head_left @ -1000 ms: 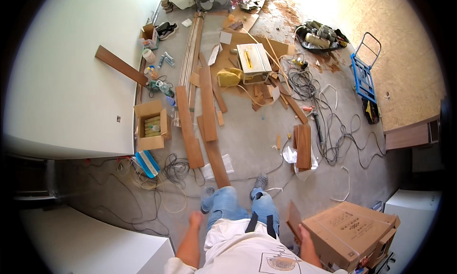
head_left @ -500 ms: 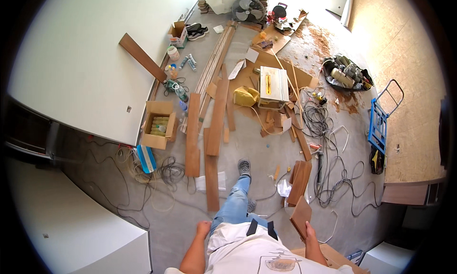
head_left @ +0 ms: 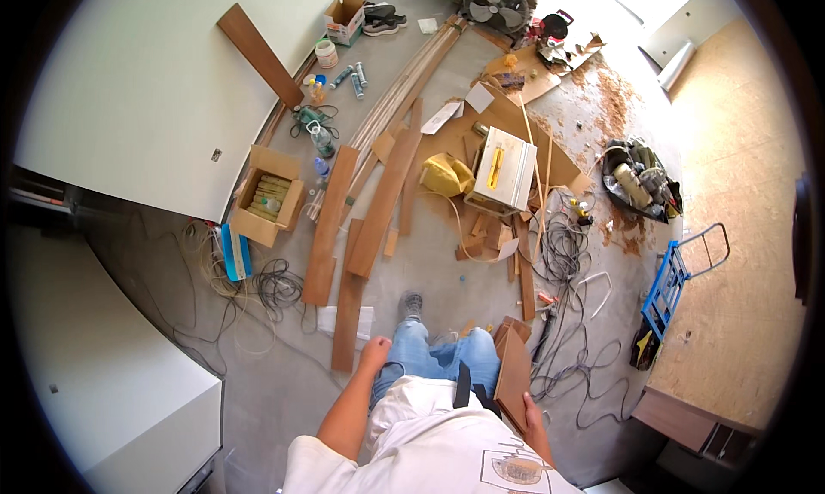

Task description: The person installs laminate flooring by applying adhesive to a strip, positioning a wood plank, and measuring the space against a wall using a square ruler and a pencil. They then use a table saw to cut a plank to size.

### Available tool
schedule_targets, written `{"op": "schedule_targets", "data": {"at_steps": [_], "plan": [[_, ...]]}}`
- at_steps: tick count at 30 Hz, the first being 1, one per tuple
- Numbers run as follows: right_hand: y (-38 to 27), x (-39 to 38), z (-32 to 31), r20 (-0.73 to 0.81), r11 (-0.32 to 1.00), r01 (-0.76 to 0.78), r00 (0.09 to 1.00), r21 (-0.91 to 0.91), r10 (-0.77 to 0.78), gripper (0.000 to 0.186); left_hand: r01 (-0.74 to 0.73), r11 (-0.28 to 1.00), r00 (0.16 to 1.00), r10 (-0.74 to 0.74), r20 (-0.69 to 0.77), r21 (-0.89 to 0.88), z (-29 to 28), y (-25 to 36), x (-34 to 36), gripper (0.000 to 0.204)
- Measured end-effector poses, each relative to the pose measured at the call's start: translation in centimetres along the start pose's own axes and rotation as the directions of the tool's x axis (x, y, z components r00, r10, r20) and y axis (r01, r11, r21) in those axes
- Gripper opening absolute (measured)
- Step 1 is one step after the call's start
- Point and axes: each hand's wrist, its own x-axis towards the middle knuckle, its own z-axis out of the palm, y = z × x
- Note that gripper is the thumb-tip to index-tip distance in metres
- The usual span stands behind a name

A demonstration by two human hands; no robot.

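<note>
My right hand [head_left: 533,413] is closed on the edge of a short brown wooden floorboard [head_left: 513,375], held at my right thigh. Just beyond it, more short boards [head_left: 513,328] lie on the floor, partly hidden by the held one. My left hand [head_left: 375,354] hangs by my left thigh with curled fingers, and nothing shows in it. Ahead of that hand, long brown planks [head_left: 347,322] lie on the grey floor, some overlapping, with a white sheet [head_left: 365,320] under one.
A table saw [head_left: 501,169] stands on cardboard among wood offcuts. Tangled cables [head_left: 563,253] spread to the right, near a blue folding trolley [head_left: 666,288] and a black tool bag [head_left: 638,185]. An open cardboard box [head_left: 255,225] and coiled cords [head_left: 279,288] lie to the left.
My view has shifted, and I have stepped nearer the short boards. The held board now overlaps the boards on the floor. My left hand has come up slightly.
</note>
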Motion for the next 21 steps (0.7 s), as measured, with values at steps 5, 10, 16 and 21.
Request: {"op": "schedule_targets", "data": {"at_steps": [5, 10, 16, 21], "plan": [[-8.3, 4.0, -1.5, -0.02, 0.985, 0.154, 0.988, -0.08, -0.156, 0.058, 0.004, 0.981, 1.0, -0.004, 0.004, -0.194, 2.8, 7.0, 2.7, 0.034], [-21.2, 3.9, 5.5, -0.001, 0.902, 0.227, 0.97, -0.367, -0.245, 0.059, 0.023, 1.0, 0.997, -0.022, -0.069, 0.019, 3.8, 6.2, 2.6, 0.031], [-34.0, 12.9, 10.0, 0.124, 0.842, 0.367, 0.93, -0.395, -0.347, 0.058, 0.05, 0.994, 0.996, -0.043, -0.077, 0.097, 8.5, 18.0, 2.6, 0.033], [-44.2, 23.7, 16.4, 0.169, 0.666, 0.512, 0.843, -0.542, -0.51, 0.06, -0.129, 0.968, 0.991, 0.116, 0.072, 0.216, 13.2, 27.8, 7.3, 0.033]]}}
